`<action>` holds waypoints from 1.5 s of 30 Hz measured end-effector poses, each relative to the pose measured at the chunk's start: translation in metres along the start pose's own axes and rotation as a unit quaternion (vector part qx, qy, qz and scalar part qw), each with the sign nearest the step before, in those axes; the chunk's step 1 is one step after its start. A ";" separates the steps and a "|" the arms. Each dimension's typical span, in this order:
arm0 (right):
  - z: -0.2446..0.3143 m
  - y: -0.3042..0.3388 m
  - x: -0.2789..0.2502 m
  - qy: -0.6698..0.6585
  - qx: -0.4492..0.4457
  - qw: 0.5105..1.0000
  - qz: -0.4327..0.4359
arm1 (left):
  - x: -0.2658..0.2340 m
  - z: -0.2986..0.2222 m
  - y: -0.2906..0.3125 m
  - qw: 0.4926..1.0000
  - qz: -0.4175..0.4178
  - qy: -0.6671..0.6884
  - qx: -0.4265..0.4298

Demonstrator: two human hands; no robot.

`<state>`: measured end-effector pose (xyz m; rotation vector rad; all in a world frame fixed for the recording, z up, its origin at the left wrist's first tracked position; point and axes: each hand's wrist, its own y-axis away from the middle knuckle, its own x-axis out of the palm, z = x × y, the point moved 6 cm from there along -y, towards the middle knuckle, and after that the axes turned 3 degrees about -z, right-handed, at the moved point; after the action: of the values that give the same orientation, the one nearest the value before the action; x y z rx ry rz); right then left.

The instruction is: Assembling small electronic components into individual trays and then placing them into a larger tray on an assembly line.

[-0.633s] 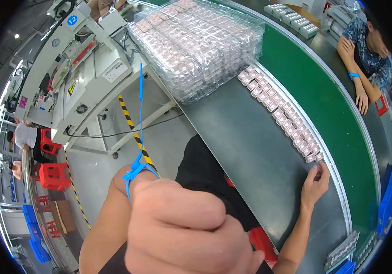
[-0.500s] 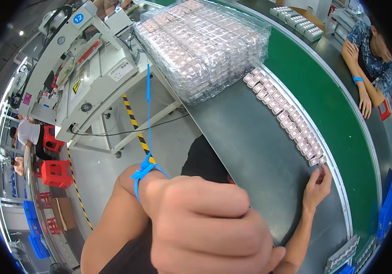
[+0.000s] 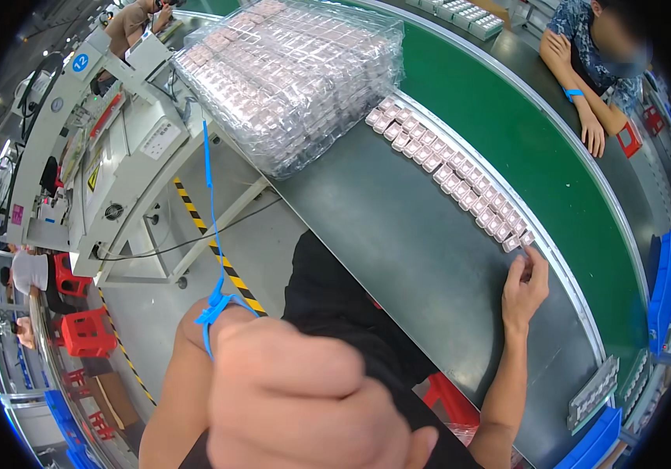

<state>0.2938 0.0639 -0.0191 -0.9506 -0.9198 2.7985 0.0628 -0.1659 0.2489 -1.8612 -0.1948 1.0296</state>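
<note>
Basically, the R hand (image 3: pixel 525 291) is at the near end of a double row of small pale-pink pcs (image 3: pixel 454 181), index fingertip right by the last pc; can't tell if it's touching. Thumb & index are bent twd each other w/ a small gap showing, but can't tell if anything's clamped btwn them. R forearm rests along the dark grey bench (image 3: pixel 367 227).

The L hand (image 3: pixel 296 391) is v. close to the cam, a bit blurred, fingers curled together in a fist w/ the back of the hand up; can't tell if there's anything inside. It's over the lap, well apart from the pcs. A blue wrist strap (image 3: pixel 214 309) sits on that wrist, w/ a thin blue cord (image 3: pixel 212 205) going up twd the machine (image 3: pixel 128 160).

The pcs run in a curve along the metal rail (image 3: pixel 576 297), btwn bench & green belt (image 3: pixel 535 156). At their far end: a big stack in clear plastic wrap (image 3: pixel 296 82), also on the bench. Across the belt, a co-worker (image 3: pixel 566 59) has arms crossed, blue band on 1 wrist. Lower R: grey tray (image 3: pixel 595 395), tilted, nr a blue bin (image 3: pixel 597 442).
</note>
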 end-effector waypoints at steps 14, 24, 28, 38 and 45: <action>-0.015 0.007 -0.007 0.028 -0.011 1.000 0.001 | 0.114 0.234 0.138 0.979 0.078 -0.121 -0.146; -0.020 0.008 -0.003 0.025 -0.004 0.998 0.051 | 0.141 0.270 0.188 0.950 0.084 -0.108 -0.280; -0.025 0.009 -0.005 0.019 -0.002 0.999 0.051 | 0.142 0.271 0.188 0.949 0.064 -0.101 -0.293; -0.023 0.009 -0.003 0.000 0.002 0.999 0.052 | 0.142 0.274 0.188 0.946 0.074 -0.109 -0.295; -0.031 0.010 -0.004 -0.005 0.021 0.998 0.051 | 0.142 0.275 0.187 0.942 0.073 -0.100 -0.312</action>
<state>0.3161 0.0715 -0.0420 -1.0075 -0.8330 2.8955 -0.0994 -0.0050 -0.0306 -2.3586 -0.5663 1.3713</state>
